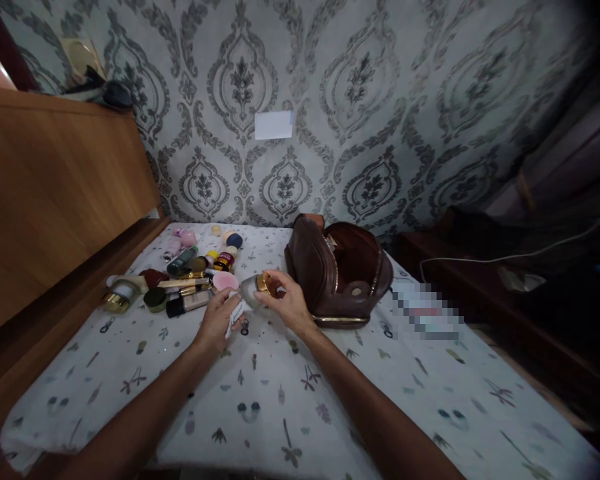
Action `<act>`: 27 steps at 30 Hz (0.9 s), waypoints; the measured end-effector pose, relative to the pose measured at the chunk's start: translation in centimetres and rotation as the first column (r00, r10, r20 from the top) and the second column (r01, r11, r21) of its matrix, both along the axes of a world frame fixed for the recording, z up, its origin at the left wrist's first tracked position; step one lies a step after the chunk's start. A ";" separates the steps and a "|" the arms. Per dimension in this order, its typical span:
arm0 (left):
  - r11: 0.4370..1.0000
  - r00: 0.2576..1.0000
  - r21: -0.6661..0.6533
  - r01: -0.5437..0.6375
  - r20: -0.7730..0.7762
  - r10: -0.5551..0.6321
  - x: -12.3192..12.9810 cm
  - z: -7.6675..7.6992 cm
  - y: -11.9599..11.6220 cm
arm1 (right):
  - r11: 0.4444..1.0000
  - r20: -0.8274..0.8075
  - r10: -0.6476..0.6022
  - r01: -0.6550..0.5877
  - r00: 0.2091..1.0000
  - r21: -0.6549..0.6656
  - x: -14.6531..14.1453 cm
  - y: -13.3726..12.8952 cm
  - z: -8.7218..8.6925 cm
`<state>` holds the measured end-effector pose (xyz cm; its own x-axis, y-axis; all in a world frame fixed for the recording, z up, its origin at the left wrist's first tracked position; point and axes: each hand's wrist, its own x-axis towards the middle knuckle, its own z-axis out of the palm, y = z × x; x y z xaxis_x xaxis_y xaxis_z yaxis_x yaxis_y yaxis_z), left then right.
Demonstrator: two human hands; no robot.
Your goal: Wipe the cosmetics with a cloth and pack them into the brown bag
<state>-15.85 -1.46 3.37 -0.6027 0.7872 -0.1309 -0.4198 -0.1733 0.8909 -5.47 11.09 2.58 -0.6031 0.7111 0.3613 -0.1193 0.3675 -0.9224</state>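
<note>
In my right hand [289, 301] is a clear, rounded bottle [249, 291] with a gold cap, gripped at the cap end and tilted with its glass body to the left. A crumpled white tissue or cloth [236, 313] is bunched in my left hand [218, 317], close beside the bottle's body. Just beyond my left hand lies a round pink item [225, 281]. To its left are a beige foundation bottle [190, 302] with a black cap and a dark green round jar [155, 300]. An open brown leather bag [307, 267] stands right behind my right hand.
Several more cosmetics lie at the far left, among them a dark green bottle [182, 260] and a gold-lidded jar [117, 297]. A wooden cabinet [65, 200] borders the left side. Patterned wallpaper rises behind the printed sheet [260, 413]. A white cable [520, 255] runs along the right.
</note>
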 end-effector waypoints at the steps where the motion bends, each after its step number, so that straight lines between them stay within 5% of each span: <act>1: 1.000 1.000 0.011 -0.027 -0.007 0.027 -0.1 0.0 0.0 | 0.998 0.000 0.040 -0.040 0.999 -0.051 0.0 -0.1 0.0; 4: 0.994 0.995 0.041 -0.101 -0.003 0.102 -0.5 -0.1 0.2 | 0.957 -0.035 0.159 -0.163 0.987 -0.239 -0.3 -0.6 -0.3; 9: 0.989 0.990 0.050 -0.137 0.036 0.135 -1.0 -0.2 0.4 | 0.810 -0.238 0.146 -0.254 0.960 -0.528 -1.1 -2.1 -1.4; 16: 0.996 0.997 0.039 -0.081 -0.010 0.082 -0.3 -0.4 0.3 | 0.675 -0.395 0.150 -0.386 0.906 -0.629 -1.0 -3.4 -0.8; 18: 0.995 0.994 0.017 -0.098 -0.039 0.098 -0.2 -0.6 0.3 | 0.700 -0.374 0.151 -0.366 0.915 -0.613 -0.9 -3.3 -0.5; 21: 0.988 0.984 0.014 -0.155 -0.092 0.155 -0.2 -0.7 0.3 | 0.810 -0.297 0.121 -0.267 0.947 -0.522 -1.0 -2.7 -0.5; 24: 0.984 0.974 0.029 -0.174 -0.146 0.176 -0.5 -0.8 0.4 | 0.931 -0.166 0.062 -0.117 0.984 -0.346 -1.1 -2.1 -0.8; 27: 0.980 0.958 0.036 -0.193 -0.207 0.196 -1.0 -0.9 0.4 | 0.991 -0.004 0.006 -0.006 1.000 -0.135 -1.0 -2.0 -1.1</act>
<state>-16.87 -1.06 2.47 -0.7572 0.6527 0.0253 -0.1816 -0.2476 0.9517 -6.49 9.07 1.53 -0.6066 0.7497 0.2644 -0.1244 0.2390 -0.9630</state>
